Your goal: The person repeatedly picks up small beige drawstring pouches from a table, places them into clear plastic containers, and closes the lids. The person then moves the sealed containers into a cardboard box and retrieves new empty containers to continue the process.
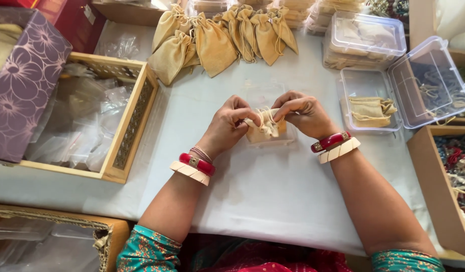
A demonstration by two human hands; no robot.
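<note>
Both hands meet over the middle of the white surface (273, 201): the left hand (230, 123) and the right hand (304, 113) each pinch the gathered top of one small tan pouch (264, 128), fingers closed on its cloth and cords, with a clear flat box (265, 98) lying just under and behind it. Beyond them lies a heap of like pouches (217, 38); to the right an open clear case (371, 103) holds two more, and a wooden tray (134, 118) of clear bags sits at left.
</note>
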